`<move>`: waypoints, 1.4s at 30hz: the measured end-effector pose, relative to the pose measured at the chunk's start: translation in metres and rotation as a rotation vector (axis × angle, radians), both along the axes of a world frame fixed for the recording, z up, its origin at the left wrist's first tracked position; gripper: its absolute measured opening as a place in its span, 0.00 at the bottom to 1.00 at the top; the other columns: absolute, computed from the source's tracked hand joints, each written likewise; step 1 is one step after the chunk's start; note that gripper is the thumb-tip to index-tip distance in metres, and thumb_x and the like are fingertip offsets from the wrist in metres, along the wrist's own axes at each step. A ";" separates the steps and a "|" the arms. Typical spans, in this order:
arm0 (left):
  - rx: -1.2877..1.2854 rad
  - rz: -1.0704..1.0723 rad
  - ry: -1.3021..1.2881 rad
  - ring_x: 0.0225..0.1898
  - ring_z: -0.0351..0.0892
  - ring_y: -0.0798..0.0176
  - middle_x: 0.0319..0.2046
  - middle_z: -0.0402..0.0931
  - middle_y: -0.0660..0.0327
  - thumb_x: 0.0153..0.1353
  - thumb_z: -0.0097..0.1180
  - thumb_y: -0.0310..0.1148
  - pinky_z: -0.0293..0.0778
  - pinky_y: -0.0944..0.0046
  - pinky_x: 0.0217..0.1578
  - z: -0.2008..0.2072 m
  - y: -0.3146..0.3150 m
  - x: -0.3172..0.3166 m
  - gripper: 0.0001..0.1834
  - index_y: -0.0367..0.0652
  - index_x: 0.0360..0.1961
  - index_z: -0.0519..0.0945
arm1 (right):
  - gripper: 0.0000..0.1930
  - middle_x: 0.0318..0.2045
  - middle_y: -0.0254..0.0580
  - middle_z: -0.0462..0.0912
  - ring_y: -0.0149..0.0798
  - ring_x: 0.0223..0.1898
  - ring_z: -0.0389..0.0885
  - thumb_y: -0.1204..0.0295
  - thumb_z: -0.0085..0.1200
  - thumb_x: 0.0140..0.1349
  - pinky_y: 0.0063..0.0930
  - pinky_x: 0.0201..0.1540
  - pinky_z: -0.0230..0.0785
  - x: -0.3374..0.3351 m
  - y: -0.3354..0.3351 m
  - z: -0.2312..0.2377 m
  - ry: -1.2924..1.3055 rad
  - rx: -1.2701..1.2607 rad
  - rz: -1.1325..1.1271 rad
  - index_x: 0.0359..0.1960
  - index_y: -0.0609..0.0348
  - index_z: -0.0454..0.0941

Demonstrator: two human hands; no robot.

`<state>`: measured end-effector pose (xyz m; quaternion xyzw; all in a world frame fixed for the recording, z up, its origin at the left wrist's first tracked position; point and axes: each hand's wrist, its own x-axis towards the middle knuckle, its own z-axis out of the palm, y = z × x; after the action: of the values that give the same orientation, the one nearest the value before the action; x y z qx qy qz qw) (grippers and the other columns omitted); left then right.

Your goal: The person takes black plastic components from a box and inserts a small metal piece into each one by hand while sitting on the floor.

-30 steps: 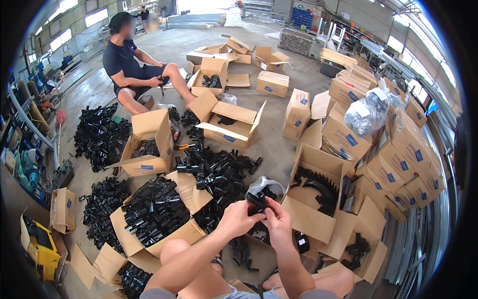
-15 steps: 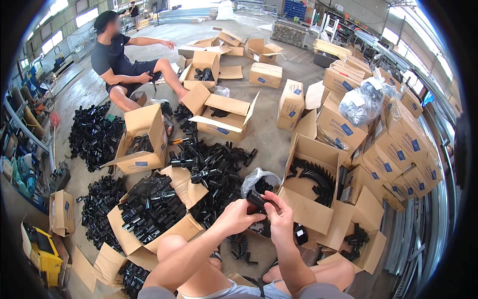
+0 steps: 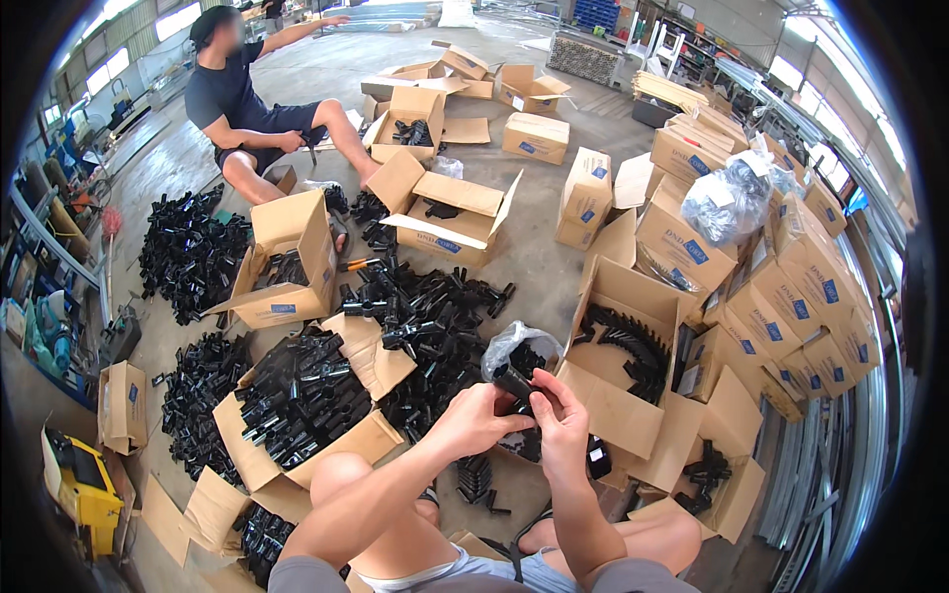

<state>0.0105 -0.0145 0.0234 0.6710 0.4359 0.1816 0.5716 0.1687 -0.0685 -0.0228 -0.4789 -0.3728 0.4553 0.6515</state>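
Observation:
Between my two hands is a black tubular fitting [image 3: 512, 382], its open end tilted up and away from me. The fingers of my left hand [image 3: 476, 420] close round its lower left side. My right hand [image 3: 560, 410] pinches it from the right with thumb and fingers. Just beyond it stands a clear plastic bag [image 3: 514, 346] with black parts inside. A large pile of black fittings [image 3: 425, 326] lies to the left of the bag. To the right, an open carton [image 3: 633, 420] holds black fittings set in a curved row.
At left, a flattened-open carton [image 3: 366, 440] is heaped with black fittings. Stacked closed cartons [image 3: 781, 287] and a plastic-wrapped bundle [image 3: 727, 206] fill the right. A co-worker [image 3: 247, 109] sits at the far left with an arm stretched out. A yellow case [image 3: 84, 504] stands near left.
The fitting has turned in my fingers, so its open end shows more clearly. The co-worker's outstretched arm has risen. The whole view has shifted slightly.

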 end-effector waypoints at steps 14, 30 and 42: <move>0.157 -0.088 0.046 0.40 0.88 0.61 0.38 0.88 0.51 0.55 0.73 0.35 0.81 0.60 0.45 0.000 0.001 -0.001 0.22 0.34 0.48 0.85 | 0.19 0.47 0.41 0.87 0.32 0.46 0.84 0.75 0.60 0.70 0.27 0.51 0.77 0.040 -0.002 0.030 -0.272 -0.156 0.302 0.60 0.68 0.77; 0.244 -0.022 0.048 0.42 0.88 0.49 0.39 0.88 0.50 0.48 0.77 0.40 0.81 0.54 0.44 0.007 0.004 -0.012 0.22 0.38 0.42 0.87 | 0.19 0.48 0.45 0.83 0.38 0.50 0.85 0.79 0.63 0.64 0.32 0.51 0.79 0.022 -0.010 0.041 -0.481 -0.022 0.138 0.57 0.65 0.80; 0.221 -0.031 0.037 0.37 0.87 0.51 0.36 0.87 0.50 0.49 0.77 0.40 0.80 0.56 0.42 0.016 0.001 -0.007 0.24 0.37 0.44 0.86 | 0.17 0.47 0.49 0.83 0.42 0.43 0.88 0.75 0.62 0.67 0.32 0.45 0.80 0.020 -0.015 0.050 -0.600 -0.018 0.050 0.56 0.68 0.79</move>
<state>0.0030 -0.0130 0.0393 0.7397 0.4134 0.2072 0.4888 0.1890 -0.0838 0.0271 -0.5886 -0.5561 0.3126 0.4965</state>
